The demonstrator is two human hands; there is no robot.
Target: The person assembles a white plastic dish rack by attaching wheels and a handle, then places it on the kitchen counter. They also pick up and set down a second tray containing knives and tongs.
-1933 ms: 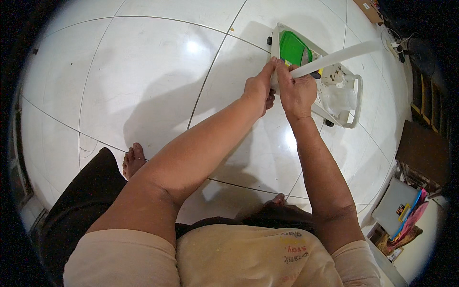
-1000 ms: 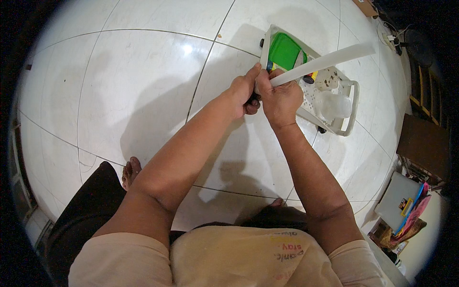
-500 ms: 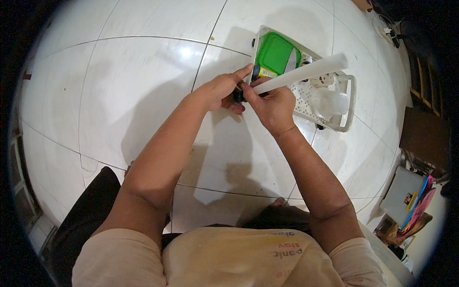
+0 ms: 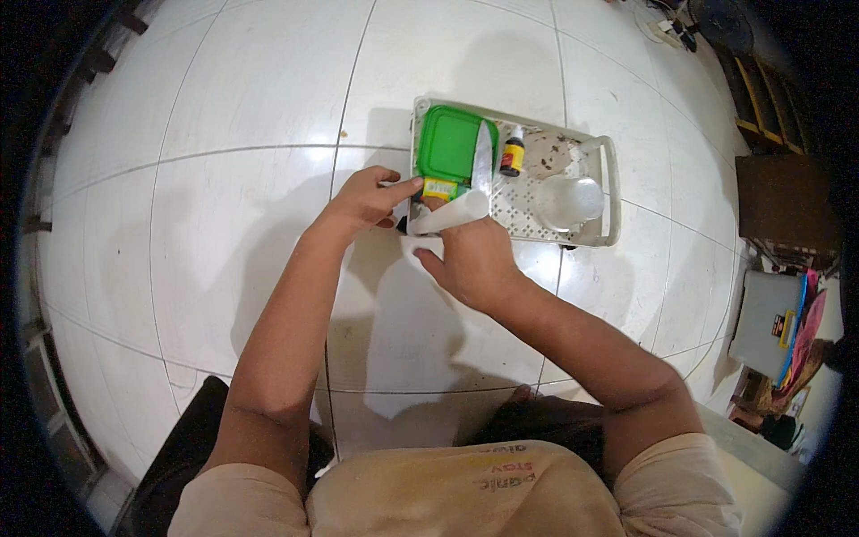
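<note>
My right hand [image 4: 483, 259] is at the near left corner of a white tray [image 4: 611, 192]. Its fingers pass behind a white tube [image 4: 456, 212] and its thumb sticks out apart from it. The tube slants over that corner; its lower end is hard to make out. My left hand [image 4: 362, 201] is beside the tray's left end, fingers apart, forefinger tip by the rim. Just below those fingers a black part [image 4: 402, 225] shows at the corner. In the tray lie a green-lidded box [image 4: 452, 143], a knife [image 4: 482, 157] and a small dark bottle [image 4: 513, 154].
A clear plastic container [image 4: 570, 203] sits at the tray's right end. A yellow-labelled item [image 4: 438, 188] lies below the green lid. White floor tiles [image 4: 242, 215] surround the tray. Along the right are a brown box [image 4: 787, 206], a grey bin [image 4: 765, 313] and dark slatted furniture [image 4: 765, 98].
The tray sits farther left and lower in view. The tube, earlier slanting far to the right, now looks shorter and lies nearer the tray's corner. My left hand has come apart from my right.
</note>
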